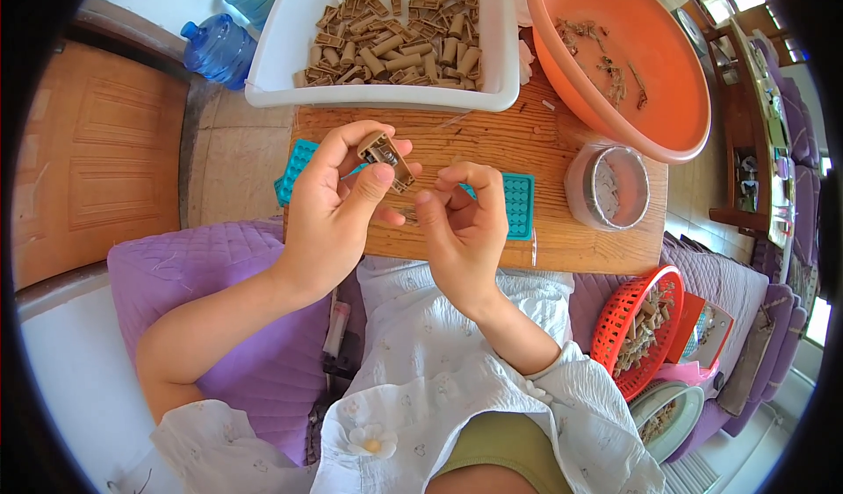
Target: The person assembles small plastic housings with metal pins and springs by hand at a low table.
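Note:
In my left hand (338, 195) I hold a small brown plastic casing (386, 161) between thumb and fingers, its hollow side with dark and metallic parts turned up. Close beside it, my right hand (461, 226) has its thumb and fingertips drawn together in a pinch. Whatever lies between those fingertips is too small or too hidden to name. Beneath both hands a teal mat with raised bumps (519, 206) rests on the wooden table (562, 244), partly covered by the hands.
A white tray (263, 90) of brown casings stands at the table's far side. Right of it leans an orange basin (676, 99) with small pieces inside. A clear round tub (580, 182) sits at the right, and a red basket (615, 318) of parts stands below it. Blue water bottles (219, 50) stand far left.

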Demonstrator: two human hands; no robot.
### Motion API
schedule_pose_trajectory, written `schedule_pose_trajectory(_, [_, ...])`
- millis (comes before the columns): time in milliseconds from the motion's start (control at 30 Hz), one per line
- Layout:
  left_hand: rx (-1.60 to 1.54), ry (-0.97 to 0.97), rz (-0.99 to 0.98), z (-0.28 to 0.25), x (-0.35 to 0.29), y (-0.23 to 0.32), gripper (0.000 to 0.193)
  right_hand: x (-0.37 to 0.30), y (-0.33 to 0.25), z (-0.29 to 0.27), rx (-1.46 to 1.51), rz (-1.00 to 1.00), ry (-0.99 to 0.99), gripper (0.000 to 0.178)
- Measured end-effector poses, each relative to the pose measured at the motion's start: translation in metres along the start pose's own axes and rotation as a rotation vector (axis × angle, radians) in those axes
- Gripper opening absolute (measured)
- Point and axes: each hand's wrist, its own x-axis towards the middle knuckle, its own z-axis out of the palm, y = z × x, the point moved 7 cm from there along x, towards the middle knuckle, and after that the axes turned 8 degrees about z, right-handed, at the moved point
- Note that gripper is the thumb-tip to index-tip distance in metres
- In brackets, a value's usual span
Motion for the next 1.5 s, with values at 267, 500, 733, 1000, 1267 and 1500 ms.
schedule_pose_trajectory(267, [0.02, -0.014, -0.01, 0.001, -0.002, 0.0, 0.029, 0.002, 0.014, 0.006, 0.068, 0.097, -0.01, 0.02])
schedule_pose_trajectory(500, [-0.331, 0.11, -0.179, -0.003, -0.002, -0.016, 0.028, 0.002, 0.015, 0.017, 0.229, 0.359, -0.159, 0.037])
schedule_pose_trajectory(733, [-0.516, 0.048, -0.316, 0.006, -0.001, -0.025, 0.027, 0.011, 0.023, 0.002, 0.175, 0.266, -0.197, 0.045])
schedule_pose_trajectory(1000, [-0.112, -0.051, -0.151, 0.005, -0.002, -0.019, 0.032, 0.01, 0.016, 0.004, 0.232, 0.249, -0.163, 0.044])
schedule_pose_trajectory(1267, [0.217, -0.149, -0.125, 0.013, -0.012, -0.018, 0.029, 0.016, 0.021, 0.0, -0.1, 0.204, -0.252, 0.032])
schedule_pose_trajectory(1500, [-0.056, -0.181, -0.427, 0.014, -0.013, -0.035, 0.034, 0.03, 0.048, -0.054, -0.309, 0.428, -0.421, 0.033])
